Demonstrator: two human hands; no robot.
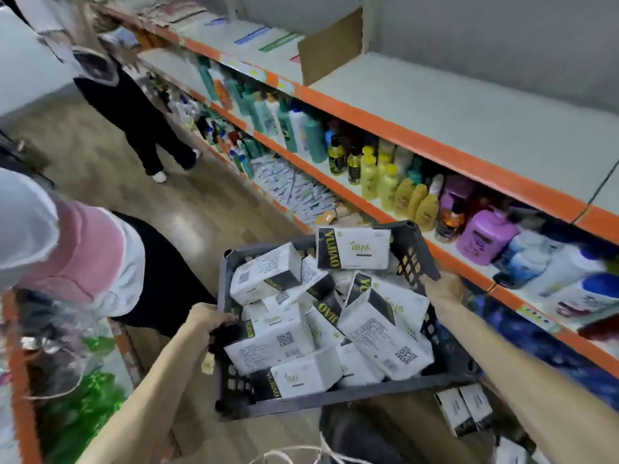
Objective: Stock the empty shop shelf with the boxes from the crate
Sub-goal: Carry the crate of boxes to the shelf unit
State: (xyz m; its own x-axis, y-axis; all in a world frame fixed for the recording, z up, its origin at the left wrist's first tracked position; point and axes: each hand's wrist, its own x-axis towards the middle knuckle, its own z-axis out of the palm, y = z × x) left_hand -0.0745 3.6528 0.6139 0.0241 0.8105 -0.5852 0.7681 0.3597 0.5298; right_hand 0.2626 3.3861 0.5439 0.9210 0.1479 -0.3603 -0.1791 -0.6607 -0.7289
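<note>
Crate [335, 401] walls are what both hands are clamped on. My left hand [211, 318] wraps the left rim, with its fingers [229, 318] curled over the edge. My right hand [443, 289] grips the far right corner, fingertips tucked out of sight behind the wall. I hold it in the air in front of me, tipped a little to the left.

Inside, the boxes [355, 247] lie in a loose heap of white packs with black ends. Some are flat, some lean on each other, and one sits high against the far wall. None is on the shelf [469, 122] yet; its bare board runs above and beyond the crate, behind an orange lip. A cardboard divider [330, 48] stands at its left end. Bottles [385, 175] fill the level below. Two more packs [464, 411] lie low on my right.

I judge this to be the carrying step, with stocking not begun. Next I need one hand free, so the crate must rest somewhere or balance on one arm. Then I pick the top box and set it square on the board. A person [134, 112] stands further down the aisle, and another [83, 252] is close on my left, so I should swing nothing wide.
</note>
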